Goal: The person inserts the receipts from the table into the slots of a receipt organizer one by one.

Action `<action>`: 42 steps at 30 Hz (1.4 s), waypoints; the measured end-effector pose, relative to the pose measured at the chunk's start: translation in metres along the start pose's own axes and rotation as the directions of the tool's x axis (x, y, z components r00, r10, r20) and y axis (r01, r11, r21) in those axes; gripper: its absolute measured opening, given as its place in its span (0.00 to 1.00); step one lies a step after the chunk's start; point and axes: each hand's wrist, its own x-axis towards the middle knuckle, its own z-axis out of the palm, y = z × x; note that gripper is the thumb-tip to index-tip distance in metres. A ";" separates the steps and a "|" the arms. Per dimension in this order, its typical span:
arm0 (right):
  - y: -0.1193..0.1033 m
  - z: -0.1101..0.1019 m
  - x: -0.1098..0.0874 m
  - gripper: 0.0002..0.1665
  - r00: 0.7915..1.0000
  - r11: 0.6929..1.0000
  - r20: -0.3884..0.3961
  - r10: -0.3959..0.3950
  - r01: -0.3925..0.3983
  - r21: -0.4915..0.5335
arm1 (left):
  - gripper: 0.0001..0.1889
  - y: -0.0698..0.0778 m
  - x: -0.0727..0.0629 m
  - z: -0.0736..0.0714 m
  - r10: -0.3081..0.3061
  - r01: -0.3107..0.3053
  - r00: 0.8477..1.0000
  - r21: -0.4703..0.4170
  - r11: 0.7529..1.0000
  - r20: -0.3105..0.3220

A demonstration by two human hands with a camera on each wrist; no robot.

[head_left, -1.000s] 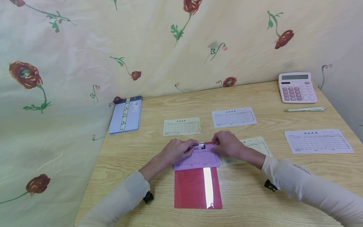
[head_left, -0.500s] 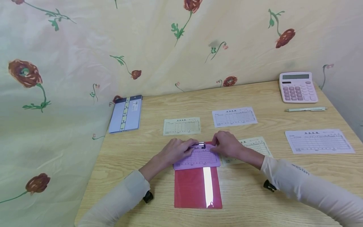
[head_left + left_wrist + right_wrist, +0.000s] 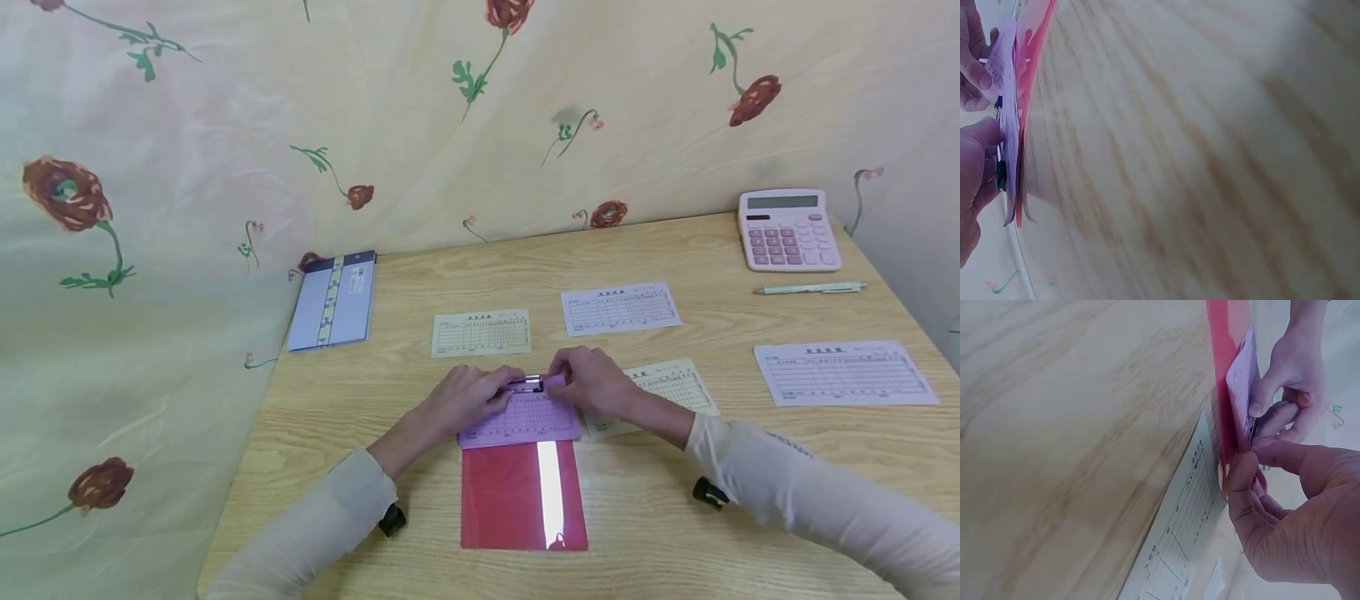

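Observation:
A red clipboard (image 3: 502,500) lies near the table's front, with a purple printed form (image 3: 525,421) across its upper half. At its top edge sits a metal clip (image 3: 533,382), partly covered by my left hand (image 3: 472,396), whose thumb and fingers squeeze it. Beside the clip, my right hand (image 3: 596,382) pinches the form's upper right corner between thumb and fingers. In the right wrist view the purple form (image 3: 1242,378) stands a little off the red board (image 3: 1219,356). The left wrist view shows the form's corner bent up at the right hand (image 3: 972,62).
A pale green form (image 3: 671,387) lies partly under the right forearm. Farther back are another green form (image 3: 480,333) and a white form (image 3: 620,309); a larger white one (image 3: 843,372) is at right. A calculator (image 3: 787,232), a pen (image 3: 810,289) and a blue-grey folder (image 3: 332,304) lie toward the edges.
My right hand has shifted slightly left toward the clip, bringing the form's upper right corner with it and bending it up. The left hand stays on the clip.

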 end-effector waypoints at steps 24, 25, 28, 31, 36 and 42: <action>-0.002 0.013 0.000 0.04 0.997 0.999 -0.079 -0.017 0.014 -0.045 | 0.16 0.003 0.000 0.000 0.124 -0.120 0.992 0.197 0.973 -0.004; -0.001 0.013 0.000 0.04 0.997 0.999 -0.081 -0.021 0.017 -0.045 | 0.16 0.003 0.000 0.000 0.124 -0.121 0.992 0.192 0.974 -0.004; -0.001 0.013 0.000 0.04 0.996 0.999 -0.085 -0.024 0.020 -0.042 | 0.16 0.003 0.001 0.000 0.131 -0.127 0.991 0.181 0.975 -0.010; -0.001 0.013 0.000 0.05 0.996 0.999 -0.088 -0.019 0.016 -0.036 | 0.16 0.002 0.001 0.000 0.147 -0.140 0.989 0.180 0.974 -0.028; -0.001 0.013 -0.001 0.06 0.996 1.000 -0.089 -0.005 0.003 -0.028 | 0.16 0.001 0.000 0.001 0.177 -0.162 0.983 0.202 0.966 -0.056; -0.002 0.014 -0.001 0.06 0.996 0.999 -0.095 0.000 -0.004 -0.037 | 0.16 0.000 0.000 0.002 0.178 -0.162 0.982 0.210 0.964 -0.057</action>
